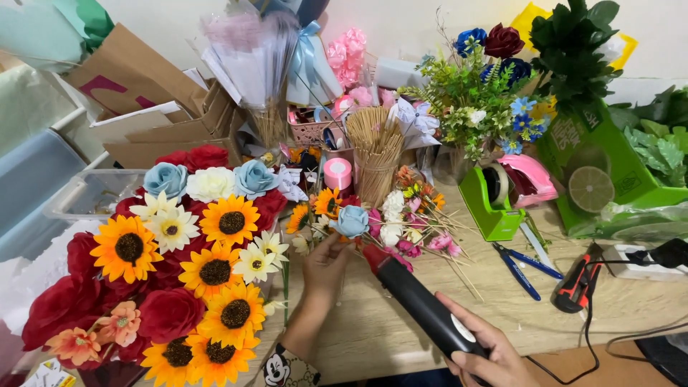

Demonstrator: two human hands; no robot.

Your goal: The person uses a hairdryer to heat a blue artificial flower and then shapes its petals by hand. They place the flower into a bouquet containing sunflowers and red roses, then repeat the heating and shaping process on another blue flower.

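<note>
Counter: wooden counter, crowded with craft flowers, where I work.
Left hand: my left hand is pinched on the blue rose, just beside the bouquet.
Right hand: my right hand is wrapped round the glue gun, nozzle near the rose.
Technique: I'd judge it best to keep the stem steady, the nozzle close, and my fingers off the tip.

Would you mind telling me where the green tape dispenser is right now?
In the head view, the green tape dispenser stands on the wooden table, right of centre, beside the pink tape dispenser and just behind the blue-handled pliers.
</note>
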